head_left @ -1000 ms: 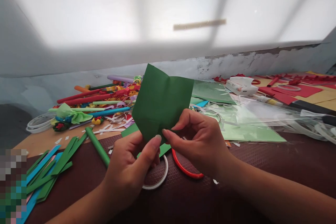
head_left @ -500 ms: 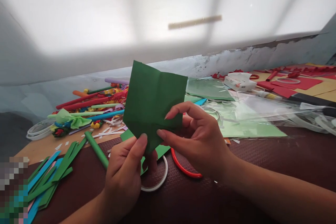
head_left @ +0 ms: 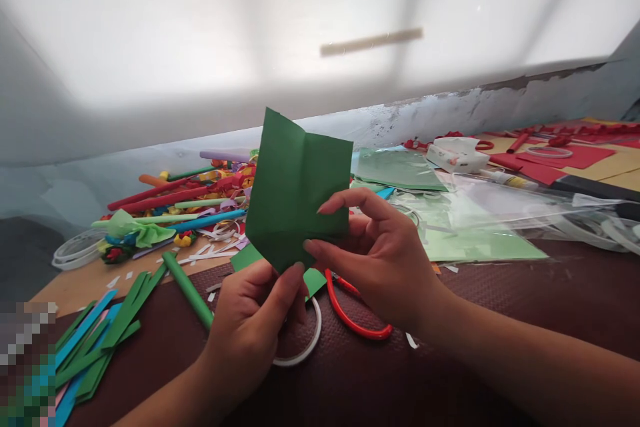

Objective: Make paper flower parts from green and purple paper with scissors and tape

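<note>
A creased piece of dark green paper is held up in front of me, its centre fold running upright and its lower end tapering to a point. My left hand pinches that lower end between thumb and fingers. At the paper's lower right edge, my right hand grips it, thumb and index finger on the near face and other fingers partly hidden behind. Below the hands lie red-handled scissors, a white ring of tape and another green paper piece, partly covered.
Green and blue paper strips and a green paper tube lie at the left. Behind them is a pile of coloured paper sticks and flowers. Light green sheets, clear plastic and a white box lie to the right.
The left thumb has moved right and slightly up along the paper's lower end. The paper's left half has turned, folding more sharply along the centre crease.
</note>
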Available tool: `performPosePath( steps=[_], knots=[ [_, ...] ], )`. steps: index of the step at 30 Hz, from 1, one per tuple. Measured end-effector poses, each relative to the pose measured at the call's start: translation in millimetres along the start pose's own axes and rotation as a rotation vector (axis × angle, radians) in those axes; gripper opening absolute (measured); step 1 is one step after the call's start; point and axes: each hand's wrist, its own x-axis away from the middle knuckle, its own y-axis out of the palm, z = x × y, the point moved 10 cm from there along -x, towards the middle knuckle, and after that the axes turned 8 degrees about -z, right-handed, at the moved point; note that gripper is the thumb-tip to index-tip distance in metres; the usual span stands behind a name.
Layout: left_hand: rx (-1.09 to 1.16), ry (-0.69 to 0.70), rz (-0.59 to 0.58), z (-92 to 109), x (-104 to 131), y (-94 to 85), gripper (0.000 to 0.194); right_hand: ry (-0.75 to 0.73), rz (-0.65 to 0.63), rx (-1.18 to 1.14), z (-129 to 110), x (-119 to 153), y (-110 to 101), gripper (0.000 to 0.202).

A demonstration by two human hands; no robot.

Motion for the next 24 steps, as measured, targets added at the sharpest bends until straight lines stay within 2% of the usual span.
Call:
performPosePath(
  steps=[4,10,13,18,24],
  knots=[
    [0.073,-0.023,-0.001,-8,0,-0.8,0.044,-0.004,-0.01,0.003,-1,0,0,0.04],
    [0.18,0.047,0.006,-5,2,-3.2,0.045,-0.024,0.029,0.11,-6,1,-4,0.038],
    [0.121,0.048,0.011,-3,2,-4.6,0.044,-0.021,0.028,0.1,-4,0,-4,0.038],
    [-0.1,0.061,0.035,6,2,-5.7,0.043,-0.022,0.015,0.046,-3,0,-3,0.041],
    [-0.224,0.109,0.101,21,3,-6.8,0.042,-0.047,0.029,0.031,-8,-2,-6,0.063]
  ],
)
